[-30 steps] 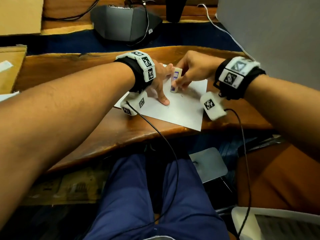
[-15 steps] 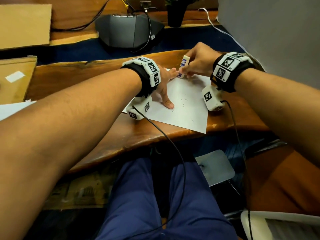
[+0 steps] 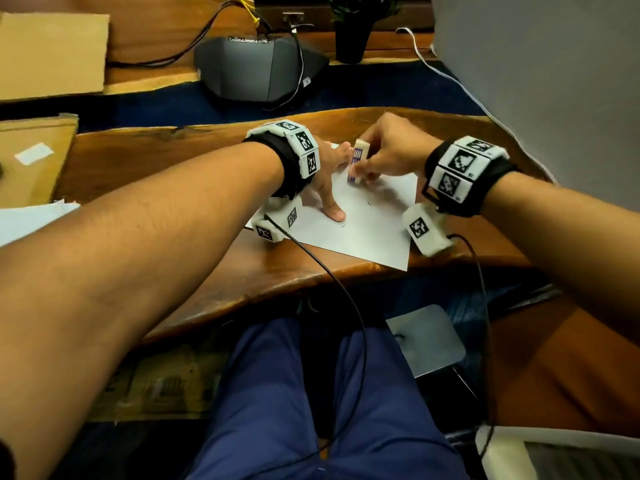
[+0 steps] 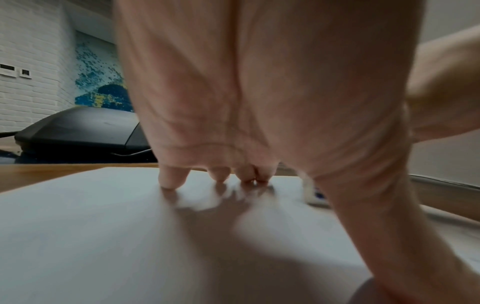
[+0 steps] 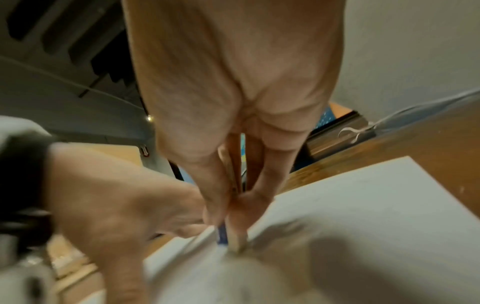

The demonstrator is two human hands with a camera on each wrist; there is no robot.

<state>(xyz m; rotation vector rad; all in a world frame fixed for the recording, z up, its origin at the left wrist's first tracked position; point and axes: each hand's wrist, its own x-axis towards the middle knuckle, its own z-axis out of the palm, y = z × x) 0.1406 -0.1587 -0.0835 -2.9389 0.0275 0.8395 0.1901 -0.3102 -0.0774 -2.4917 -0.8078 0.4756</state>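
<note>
Wood desk [image 3: 173, 161], going left to right.

Left hand [image 3: 327, 180]: no change over the last second. Fingers are straight and spread, with fingertips [image 4: 171, 179] down on the paper [image 3: 374, 233] and the thumb planted nearer the front edge. It grips nothing and only pins the sheet.

Paper: hasn't shifted under that hand. It lies flat on the desk with its near corner close to the desk edge. A small dark mark [image 3: 369, 204] shows mid-sheet and another sits just by the thumb tip. Neither is under the eraser yet.

Eraser [image 3: 356, 161]: this is what moved. Half a second ago it was up at the far edge of the sheet. Now it's back toward the person, lower end on the paper just beside the left index finger, roughly where it was a second ago. I read that as a back-and-forth rubbing stroke, so erasing is mid-run, not finished. It's a white block in a blue-printed sleeve, standing nearly upright with a slight lean. Its bare lower end is blurred, so I can't judge wear or crumbs.

Right hand [image 3: 391, 150]: pinches the eraser, thumb against fingertips, with the other fingers curled in. The right wrist view shows the same pinch low on the block. Grip looks unchanged, and motion blur suggests it's mid-stroke.
</note>
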